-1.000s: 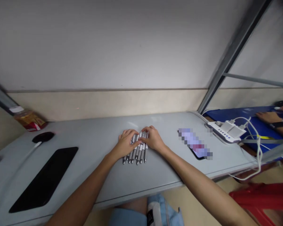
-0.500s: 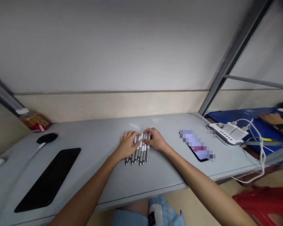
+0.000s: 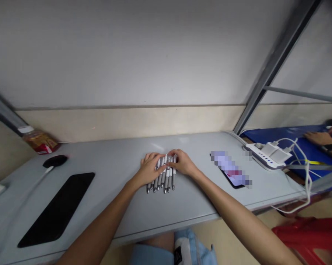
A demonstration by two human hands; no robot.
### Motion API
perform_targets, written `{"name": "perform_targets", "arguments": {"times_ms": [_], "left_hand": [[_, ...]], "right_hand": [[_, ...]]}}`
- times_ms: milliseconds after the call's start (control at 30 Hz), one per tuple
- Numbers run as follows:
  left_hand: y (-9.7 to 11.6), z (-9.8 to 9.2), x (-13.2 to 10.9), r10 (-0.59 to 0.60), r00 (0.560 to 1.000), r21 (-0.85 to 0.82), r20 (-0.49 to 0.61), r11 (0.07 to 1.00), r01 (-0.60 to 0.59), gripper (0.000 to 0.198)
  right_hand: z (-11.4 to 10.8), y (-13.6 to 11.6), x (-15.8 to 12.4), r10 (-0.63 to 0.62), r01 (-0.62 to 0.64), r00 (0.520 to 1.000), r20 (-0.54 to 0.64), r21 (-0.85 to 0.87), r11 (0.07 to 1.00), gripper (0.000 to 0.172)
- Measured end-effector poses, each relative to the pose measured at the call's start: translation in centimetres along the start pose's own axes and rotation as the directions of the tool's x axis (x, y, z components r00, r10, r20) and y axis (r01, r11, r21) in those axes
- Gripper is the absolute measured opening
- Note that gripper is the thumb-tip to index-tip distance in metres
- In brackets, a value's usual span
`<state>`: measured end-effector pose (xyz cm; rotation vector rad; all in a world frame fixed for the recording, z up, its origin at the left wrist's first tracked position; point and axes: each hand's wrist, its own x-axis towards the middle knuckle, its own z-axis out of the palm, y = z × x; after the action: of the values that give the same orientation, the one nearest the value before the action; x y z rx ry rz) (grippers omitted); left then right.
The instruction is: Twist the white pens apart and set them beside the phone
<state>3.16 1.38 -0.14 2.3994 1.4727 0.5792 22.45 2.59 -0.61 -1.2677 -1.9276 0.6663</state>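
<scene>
- A row of silver-tipped pens (image 3: 166, 182) with grey grips and white barrels lies on the grey bench (image 3: 121, 158), near the middle, side by side, tips toward the person.
- The left hand (image 3: 148, 171) rests over the left side of the row, fingers slightly spread, thumb reaching across the pens; whether it grips any cannot be told.
- The right hand (image 3: 181, 163) is at the right side, near the far ends, with thumb and index finger bent and a narrow gap between them; whether they close on a pen cannot be told.
- Right of the hands lies a smartphone (image 3: 229, 171), its screen blurred into blocks; beyond it, a white power strip (image 3: 265, 156) carries plugged-in chargers.
- On the left are a dark flat slab (image 3: 56, 209), a small black disc (image 3: 55, 161) with a white cable (image 3: 34, 187), and a tilted, white-capped bottle (image 3: 40, 141).
- At far right, a co-worker's hand (image 3: 320, 139) rests over a blue surface (image 3: 279, 134).
</scene>
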Motion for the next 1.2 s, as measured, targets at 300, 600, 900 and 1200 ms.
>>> {"name": "perform_targets", "arguments": {"times_ms": [300, 600, 900, 1200], "left_hand": [[0.4, -0.2, 0.0, -0.034, 0.999, -0.003, 0.017, 0.999, 0.034, 0.039], [0.2, -0.2, 0.0, -0.018, 0.999, -0.01, 0.028, 1.0, 0.018, 0.039], [0.8, -0.4, -0.6, -0.033, 0.999, 0.015, 0.004, 0.999, 0.033, 0.051], [0.7, -0.1, -0.8, -0.055, 0.998, 0.122, 0.008, 0.991, 0.053, 0.056]], "right_hand": [[-0.2, -0.1, 0.1, 0.022, -0.022, 0.999, 0.032, 0.009, 1.0, 0.033], [0.1, 0.1, 0.0, 0.018, -0.018, 1.0, 0.004, 0.005, 1.0, 0.03], [0.9, -0.8, 0.0, 0.022, -0.015, 0.999, -0.043, 0.14, 0.99, 0.028], [0.4, -0.3, 0.2, 0.047, -0.041, 0.999, -0.023, 0.208, 0.977, 0.031]]}}
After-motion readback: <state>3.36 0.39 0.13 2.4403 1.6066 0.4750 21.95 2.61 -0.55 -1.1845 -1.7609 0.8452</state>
